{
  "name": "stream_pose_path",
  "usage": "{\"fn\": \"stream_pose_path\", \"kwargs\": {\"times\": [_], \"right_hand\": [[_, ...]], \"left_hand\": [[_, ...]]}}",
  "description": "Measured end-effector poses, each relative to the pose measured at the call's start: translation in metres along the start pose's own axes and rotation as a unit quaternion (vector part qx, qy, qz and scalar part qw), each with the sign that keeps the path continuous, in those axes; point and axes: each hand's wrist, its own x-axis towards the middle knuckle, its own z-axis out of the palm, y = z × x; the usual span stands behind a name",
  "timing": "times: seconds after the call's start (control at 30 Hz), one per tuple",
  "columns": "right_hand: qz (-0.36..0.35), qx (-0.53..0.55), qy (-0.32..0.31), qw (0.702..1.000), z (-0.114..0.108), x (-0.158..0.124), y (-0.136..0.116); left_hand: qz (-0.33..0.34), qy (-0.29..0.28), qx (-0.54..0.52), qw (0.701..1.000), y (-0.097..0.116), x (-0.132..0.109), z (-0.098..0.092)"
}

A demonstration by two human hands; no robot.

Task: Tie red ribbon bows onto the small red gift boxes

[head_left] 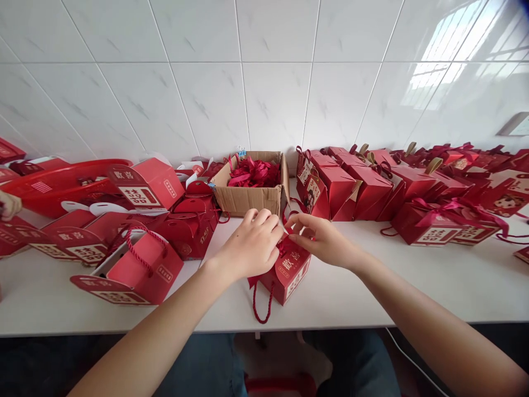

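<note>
A small red gift box (292,270) with pale printed characters lies tilted on the white table in front of me. Its twisted red cord handle (262,317) hangs down at the near side. Above the box, my left hand (250,242) is closed, its fingers curled and pinching a dark red ribbon at the box's top. My right hand (320,237) meets it from the right, thumb and forefinger pinched on the same ribbon. The ribbon is mostly hidden by my fingers. Just behind my hands stands an open cardboard box (248,199) filled with dark red ribbons (254,173).
Several red gift boxes, one with a rope handle (136,264), crowd the left. A red plastic basin (53,190) sits behind them, with another person's hand (9,207) at the far left. Rows of closed boxes (374,190) and ribbon-tied boxes (433,223) fill the right.
</note>
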Motion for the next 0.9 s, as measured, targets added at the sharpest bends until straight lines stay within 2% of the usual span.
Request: {"fn": "stream_pose_path", "kwargs": {"times": [0.07, 0.17, 0.33, 0.43, 0.5, 0.67, 0.9], "right_hand": [[-0.035, -0.062, 0.031, 0.997, 0.005, -0.003, 0.002], [-0.083, -0.141, 0.067, 0.984, 0.014, -0.008, 0.006], [-0.114, -0.153, 0.081, 0.978, 0.02, -0.014, 0.011], [-0.167, -0.13, 0.044, 0.976, 0.017, -0.015, 0.014], [-0.197, -0.121, 0.016, 0.973, 0.014, -0.015, 0.017], [-0.221, -0.14, -0.041, 0.964, 0.011, -0.014, 0.02], [-0.227, -0.142, -0.071, 0.961, 0.006, -0.015, 0.021]], "left_hand": [[-0.004, -0.009, -0.027, 1.0, 0.0, 0.0, 0.0], [-0.03, -0.024, -0.176, 0.984, -0.003, 0.0, 0.005], [-0.102, -0.039, -0.441, 0.891, -0.014, -0.004, 0.021], [-0.125, -0.038, -0.521, 0.843, -0.018, -0.006, 0.027], [-0.127, -0.039, -0.547, 0.827, -0.021, -0.007, 0.03], [-0.105, -0.057, -0.547, 0.828, -0.026, -0.005, 0.03], [-0.093, -0.063, -0.463, 0.879, -0.028, 0.007, 0.026]]}}
